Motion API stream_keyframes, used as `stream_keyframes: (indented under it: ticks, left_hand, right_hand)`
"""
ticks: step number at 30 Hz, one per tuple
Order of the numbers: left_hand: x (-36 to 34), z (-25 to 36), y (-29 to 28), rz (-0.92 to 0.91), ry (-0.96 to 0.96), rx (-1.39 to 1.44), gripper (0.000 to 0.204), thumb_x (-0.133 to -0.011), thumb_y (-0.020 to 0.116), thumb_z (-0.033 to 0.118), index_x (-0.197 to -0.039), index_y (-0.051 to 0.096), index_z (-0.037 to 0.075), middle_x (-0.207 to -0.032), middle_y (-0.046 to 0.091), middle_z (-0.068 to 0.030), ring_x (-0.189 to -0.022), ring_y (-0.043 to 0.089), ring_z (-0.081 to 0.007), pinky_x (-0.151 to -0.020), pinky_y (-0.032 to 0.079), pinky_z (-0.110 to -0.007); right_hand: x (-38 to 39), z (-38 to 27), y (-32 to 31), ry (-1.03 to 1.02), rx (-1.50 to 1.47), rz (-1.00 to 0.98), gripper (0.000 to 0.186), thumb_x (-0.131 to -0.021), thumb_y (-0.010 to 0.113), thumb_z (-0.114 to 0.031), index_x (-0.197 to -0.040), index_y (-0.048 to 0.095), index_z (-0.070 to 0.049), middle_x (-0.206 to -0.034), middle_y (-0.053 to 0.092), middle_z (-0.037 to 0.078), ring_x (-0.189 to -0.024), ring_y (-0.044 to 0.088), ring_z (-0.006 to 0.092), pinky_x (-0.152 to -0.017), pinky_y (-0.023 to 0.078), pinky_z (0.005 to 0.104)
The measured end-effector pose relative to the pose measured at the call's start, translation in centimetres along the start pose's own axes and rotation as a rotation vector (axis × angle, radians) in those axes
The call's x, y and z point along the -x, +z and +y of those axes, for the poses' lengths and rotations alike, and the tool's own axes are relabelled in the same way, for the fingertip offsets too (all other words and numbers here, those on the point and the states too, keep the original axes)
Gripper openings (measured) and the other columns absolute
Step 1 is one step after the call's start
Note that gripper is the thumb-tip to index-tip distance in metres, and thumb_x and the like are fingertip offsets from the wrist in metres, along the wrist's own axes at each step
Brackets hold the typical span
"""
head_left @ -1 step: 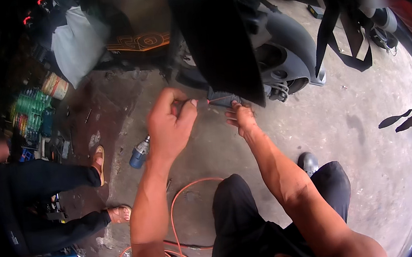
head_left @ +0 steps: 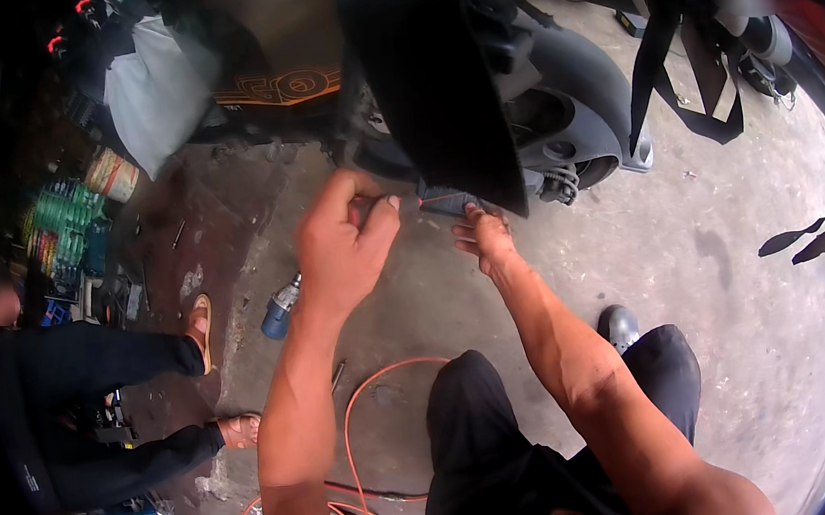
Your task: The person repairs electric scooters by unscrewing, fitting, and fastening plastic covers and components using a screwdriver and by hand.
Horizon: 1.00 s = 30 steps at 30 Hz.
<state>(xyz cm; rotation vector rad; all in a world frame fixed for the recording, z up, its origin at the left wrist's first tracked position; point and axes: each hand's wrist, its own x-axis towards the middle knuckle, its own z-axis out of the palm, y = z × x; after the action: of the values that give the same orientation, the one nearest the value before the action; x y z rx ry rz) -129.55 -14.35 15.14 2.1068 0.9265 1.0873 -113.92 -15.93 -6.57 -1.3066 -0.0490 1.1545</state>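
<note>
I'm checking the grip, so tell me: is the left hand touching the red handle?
Touching. The head view shows it: the left hand is closed around the red handle, with red showing between thumb and curled fingers.

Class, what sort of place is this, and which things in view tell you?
Probably a repair workshop: a blue power tool and orange hose lie on the floor near grey vehicle bodywork.

A drill, seemingly, lies left of the hands; a hose nearer.
</note>
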Motion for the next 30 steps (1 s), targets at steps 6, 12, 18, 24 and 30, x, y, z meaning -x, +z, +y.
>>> stream_keyframes:
  ticks: [6, 12, 18, 24, 30]
  left_hand:
    - [-3.8, 3.7, 0.4, -0.350, 0.237, -0.168, 0.010, -0.077, 0.062, 0.011, -0.079, 0.056, 0.002, -0.062, 0.052, -0.0036, -0.056, 0.046, -0.0118, -0.053, 0.038, -0.028]
    - [-7.9, 2.5, 2.3, -0.458, 0.362, -0.228, 0.015, -0.078, 0.061, 0.017, -0.078, 0.057, 0.002, -0.071, 0.059, -0.0078, -0.064, 0.055, -0.0185, -0.060, 0.042, -0.031]
    - [-8.8, 0.9, 2.7, -0.279, 0.420, -0.132, 0.018, -0.080, 0.059, 0.018, -0.078, 0.057, 0.001, -0.077, 0.057, -0.0083, -0.074, 0.055, -0.0226, -0.070, 0.043, -0.035]
    - [-7.1, 5.2, 1.4, -0.588, 0.273, -0.349, 0.015, -0.078, 0.060, 0.016, -0.077, 0.056, 0.002, -0.072, 0.054, -0.0048, -0.063, 0.052, -0.0158, -0.059, 0.041, -0.031]
    - [-6.7, 5.2, 2.6, -0.543, 0.385, -0.275, 0.013, -0.077, 0.060, 0.016, -0.075, 0.054, 0.004, -0.068, 0.053, -0.0031, -0.059, 0.050, -0.0132, -0.056, 0.040, -0.030]
  right_hand:
    - [-0.7, 0.2, -0.6, -0.008, -0.055, 0.000, 0.032, -0.090, 0.053, -0.028, -0.111, 0.055, -0.003, -0.095, 0.065, 0.011, -0.074, 0.065, 0.0200, -0.055, 0.055, 0.0337]
    - [0.0, -0.2, 0.1, 0.007, -0.058, -0.024, 0.032, -0.091, 0.054, -0.024, -0.111, 0.053, 0.000, -0.096, 0.064, 0.012, -0.076, 0.065, 0.0203, -0.053, 0.054, 0.0338]
    - [-1.1, -0.1, -0.7, 0.032, -0.067, -0.052, 0.040, -0.090, 0.056, -0.021, -0.121, 0.046, 0.003, -0.089, 0.061, 0.010, -0.070, 0.061, 0.0186, -0.053, 0.051, 0.0310]
    - [-0.9, 0.1, -0.4, 0.034, -0.064, -0.040, 0.041, -0.090, 0.056, -0.022, -0.121, 0.046, 0.003, -0.091, 0.061, 0.010, -0.071, 0.061, 0.0189, -0.053, 0.050, 0.0306]
    - [-0.2, -0.5, -0.5, 0.036, -0.026, -0.075, 0.032, -0.091, 0.055, -0.024, -0.112, 0.053, 0.000, -0.096, 0.061, 0.010, -0.075, 0.063, 0.0195, -0.055, 0.052, 0.0299]
